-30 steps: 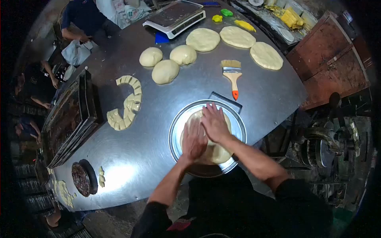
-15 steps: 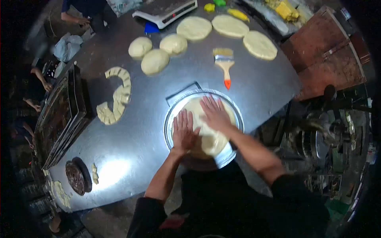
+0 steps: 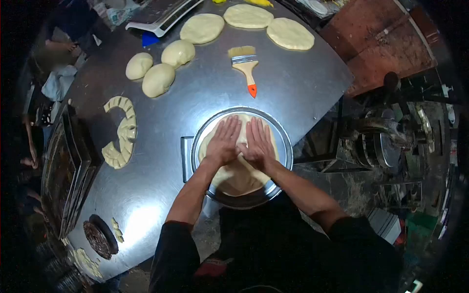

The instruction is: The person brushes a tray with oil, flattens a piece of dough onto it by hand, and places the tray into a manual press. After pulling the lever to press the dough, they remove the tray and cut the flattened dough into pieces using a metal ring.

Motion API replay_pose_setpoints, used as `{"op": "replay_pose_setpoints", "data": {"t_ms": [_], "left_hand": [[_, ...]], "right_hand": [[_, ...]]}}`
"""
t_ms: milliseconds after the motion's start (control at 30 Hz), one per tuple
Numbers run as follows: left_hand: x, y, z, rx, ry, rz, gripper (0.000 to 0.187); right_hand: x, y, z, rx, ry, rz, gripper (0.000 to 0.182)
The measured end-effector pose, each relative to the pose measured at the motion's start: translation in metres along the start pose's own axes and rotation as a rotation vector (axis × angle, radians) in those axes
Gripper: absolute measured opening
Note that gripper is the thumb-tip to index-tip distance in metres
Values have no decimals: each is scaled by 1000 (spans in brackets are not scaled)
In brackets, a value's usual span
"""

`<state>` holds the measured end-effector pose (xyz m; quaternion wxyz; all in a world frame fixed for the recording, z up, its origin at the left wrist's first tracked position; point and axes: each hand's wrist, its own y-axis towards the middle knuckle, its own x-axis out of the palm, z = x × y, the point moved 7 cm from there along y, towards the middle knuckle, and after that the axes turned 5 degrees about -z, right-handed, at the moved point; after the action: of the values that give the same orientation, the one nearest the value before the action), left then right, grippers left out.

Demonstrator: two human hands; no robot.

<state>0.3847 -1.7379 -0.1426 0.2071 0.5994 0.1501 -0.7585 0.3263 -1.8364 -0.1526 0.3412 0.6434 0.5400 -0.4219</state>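
Observation:
A flat sheet of dough [image 3: 239, 180] lies in a round metal pan [image 3: 289, 161] at the table's near edge. My left hand [image 3: 223, 141] presses flat on its left part, fingers stretched out. Beside it my right hand [image 3: 259, 141] also lies flat on the dough, fingers pointing away from me. The two thumbs meet or nearly touch in the middle. Beyond the pan rests a wide paintbrush [image 3: 246, 71] with a wooden, red-tipped handle. Neither hand grips anything.
Round dough balls [image 3: 159, 80] and flattened dough rounds [image 3: 290, 34] sit at the back of the metal table [image 3: 161, 195], near a scale [image 3: 163, 22]. Cut dough pieces [image 3: 128, 132] curve at left, beside stacked trays [image 3: 68, 171]. A dark round object [image 3: 97, 239] lies front left. Other people stand at left.
My right hand has moved left and nearer to me, alongside my left hand. The pan has turned, its handle now at the left. The view has shifted.

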Motion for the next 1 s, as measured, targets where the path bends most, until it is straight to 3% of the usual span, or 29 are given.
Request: {"op": "replay_pose_setpoints", "data": {"t_ms": [67,100,167,200,233,300,333,400,467,500,533,567,633,667,700,767,800,833,900,933,1000], "left_hand": [[-1,22,-7,42,-82,-4,70],[-3,9,-6,-58,-82,26,68],[-13,2,-8,-152,-51,98,67],[-7,-4,-12,-253,-17,-22,67],[-2,-7,-19,-352,15,-145,68],[-10,18,-6,-101,75,-48,68],[-5,19,-6,-45,1,-22,64],[-3,28,-8,15,-69,20,61],[-7,5,-10,-218,-44,103,59],[-12,-2,-4,-217,-34,110,59],[-12,-9,-5,-343,-1,42,58],[-15,-14,-11,-463,29,-39,57],[-20,10,1,-216,44,55,66],[-9,20,-2,-172,18,41,69],[1,27,-5,-120,-3,26,72],[5,15,-3,-226,-15,-43,77],[0,8,2,-244,-59,53,66],[-2,-3,9,-236,-57,45,66],[3,4,-2,-308,-67,-124,58],[-8,15,6,-130,-42,81,51],[-4,51,13,3,-48,18,59]], "right_hand": [[-4,6,18,-42,-111,-61,73],[0,-3,23,-17,-92,-84,73],[-15,27,19,-243,10,-157,72],[-19,36,21,-194,200,-261,69],[-21,40,9,-191,201,-236,69],[-23,23,-1,86,-27,25,69],[-15,3,1,14,-58,166,67],[-18,1,16,-85,-124,67,67],[-18,9,18,-181,-38,-88,65],[-28,32,17,-261,39,-176,63],[-23,46,24,-259,220,-286,63],[-29,52,10,-262,220,-265,63],[-41,47,3,40,28,-48,66],[-27,35,9,86,-84,27,69],[-20,24,29,49,-111,-25,73],[-23,27,49,-16,-168,-121,74],[-29,28,51,-117,-170,-111,71],[-37,35,49,-164,-111,-154,66],[-50,53,44,-22,11,-328,63],[-55,55,34,-17,-39,-225,64],[-37,57,28,-106,-96,-124,70]]}}
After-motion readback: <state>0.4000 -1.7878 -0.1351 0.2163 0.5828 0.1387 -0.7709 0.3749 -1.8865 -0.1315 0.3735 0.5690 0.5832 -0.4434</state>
